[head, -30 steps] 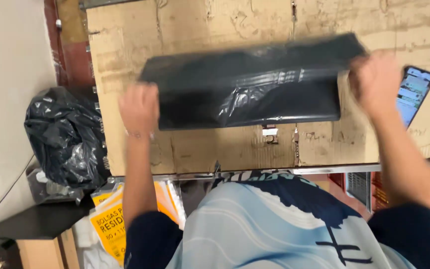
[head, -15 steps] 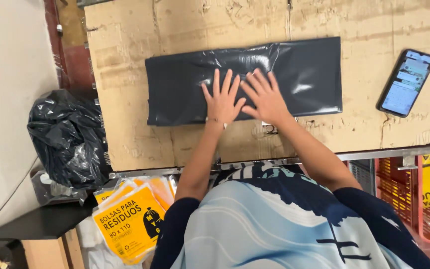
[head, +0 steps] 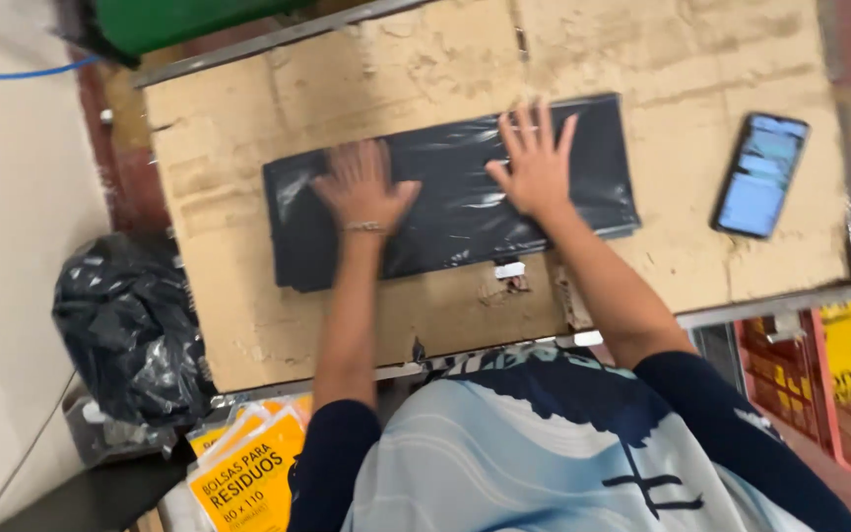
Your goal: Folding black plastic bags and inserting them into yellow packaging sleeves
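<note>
**Two flat hands on one folded black bag**

One folded black plastic bag (head: 450, 192) lies flat near the middle of the table (head: 701, 59), its long side running left to right. Both hands press on it. The left hand (head: 361, 187) rests palm down on the bag's left half, fingers (head: 332, 163) spread and released, grasping nothing. The right hand (head: 536, 163) lies palm down on the right half, its fingers (head: 519, 123) also splayed wide and released. The two hands are apart, with a bare stretch of shiny plastic between them.

One phone (head: 760, 175) with a lit screen lies on the table to the right of the bag, apart from it. One small white tag (head: 509, 269) sits just below the bag's near edge.

The table is covered with worn, scuffed brown cardboard. At its left, lower down, sits one stuffed black rubbish bag (head: 130, 330), and beside that a stack of yellow packets (head: 248, 468). A red crate (head: 790, 379) stands at the right, a green bin (head: 189, 20) beyond the far edge.
</note>
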